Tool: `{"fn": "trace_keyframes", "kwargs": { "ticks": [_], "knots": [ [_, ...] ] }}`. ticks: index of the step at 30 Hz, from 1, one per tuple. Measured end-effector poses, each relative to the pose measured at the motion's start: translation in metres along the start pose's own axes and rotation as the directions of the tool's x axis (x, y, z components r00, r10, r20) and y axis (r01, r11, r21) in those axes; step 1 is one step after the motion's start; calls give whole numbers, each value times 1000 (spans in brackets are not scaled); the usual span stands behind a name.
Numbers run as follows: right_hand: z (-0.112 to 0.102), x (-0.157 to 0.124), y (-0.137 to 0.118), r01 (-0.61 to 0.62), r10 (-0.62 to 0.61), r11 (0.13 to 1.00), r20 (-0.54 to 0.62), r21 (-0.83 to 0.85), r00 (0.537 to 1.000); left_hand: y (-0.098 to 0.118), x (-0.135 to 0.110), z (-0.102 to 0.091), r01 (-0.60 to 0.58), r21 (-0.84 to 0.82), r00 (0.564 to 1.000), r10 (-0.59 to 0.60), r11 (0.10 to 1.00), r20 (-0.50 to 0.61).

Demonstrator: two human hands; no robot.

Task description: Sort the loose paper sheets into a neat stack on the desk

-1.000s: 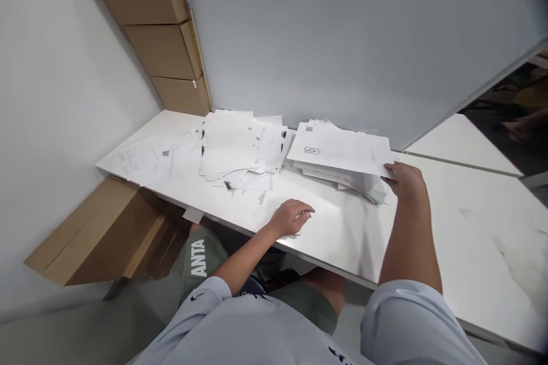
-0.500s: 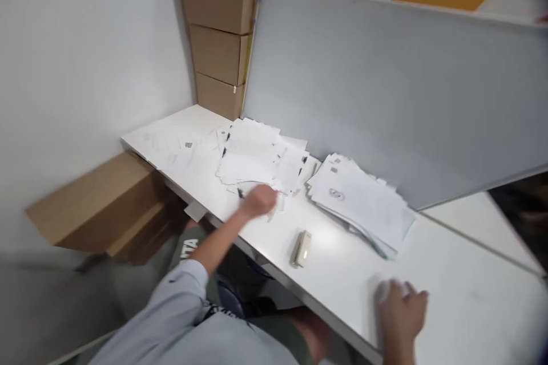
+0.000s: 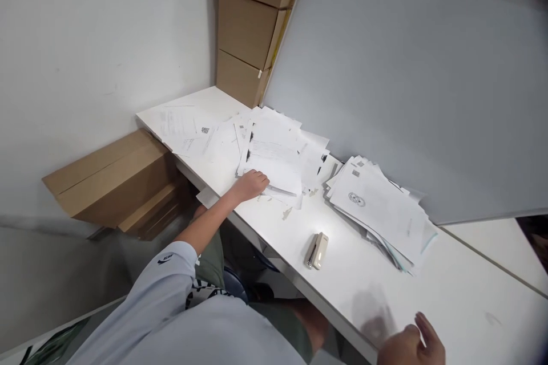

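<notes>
My left hand [image 3: 252, 184] is at the near left corner of a loose pile of printed papers [image 3: 276, 148]. Its fingers are closed over the edge of the top sheet, and the thumb is hidden. Low at the right, my right hand [image 3: 411, 347] hovers by the table's front edge, partly cut off by the frame. Its fingers are apart and nothing shows in them. Between the hands lies a cream stapler [image 3: 317, 251] on the white table. Beyond it is a second stack of papers [image 3: 381, 211], with a round emblem on the top sheet.
More printed sheets [image 3: 177, 125] lie spread at the table's far left end. Stacked cardboard boxes [image 3: 246, 28] and a leaning whiteboard [image 3: 402, 80] stand along the back. An open cardboard box [image 3: 115, 177] is below the left edge. Small paper scraps [image 3: 286, 214] lie near the pile.
My left hand has moved from below the pile's middle to its near left corner. The right hand has drawn back towards me. The whole view has shifted.
</notes>
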State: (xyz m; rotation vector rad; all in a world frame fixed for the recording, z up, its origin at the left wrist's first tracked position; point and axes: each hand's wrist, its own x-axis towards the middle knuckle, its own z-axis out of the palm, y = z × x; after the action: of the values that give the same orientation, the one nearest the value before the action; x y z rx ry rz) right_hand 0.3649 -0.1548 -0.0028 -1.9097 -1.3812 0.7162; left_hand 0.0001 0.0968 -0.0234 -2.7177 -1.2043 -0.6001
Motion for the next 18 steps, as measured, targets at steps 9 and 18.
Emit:
{"fn": "trace_keyframes", "kwargs": {
  "ticks": [9,18],
  "knots": [
    [94,-68,-71,182,-288,925,302,333,909,4,-5,-4,145,-4,986,-145,989,-78],
    [169,-48,-112,-187,-101,760,397,622,912,11,-6,-9,124,-117,992,-126,985,-12]
  ]
}}
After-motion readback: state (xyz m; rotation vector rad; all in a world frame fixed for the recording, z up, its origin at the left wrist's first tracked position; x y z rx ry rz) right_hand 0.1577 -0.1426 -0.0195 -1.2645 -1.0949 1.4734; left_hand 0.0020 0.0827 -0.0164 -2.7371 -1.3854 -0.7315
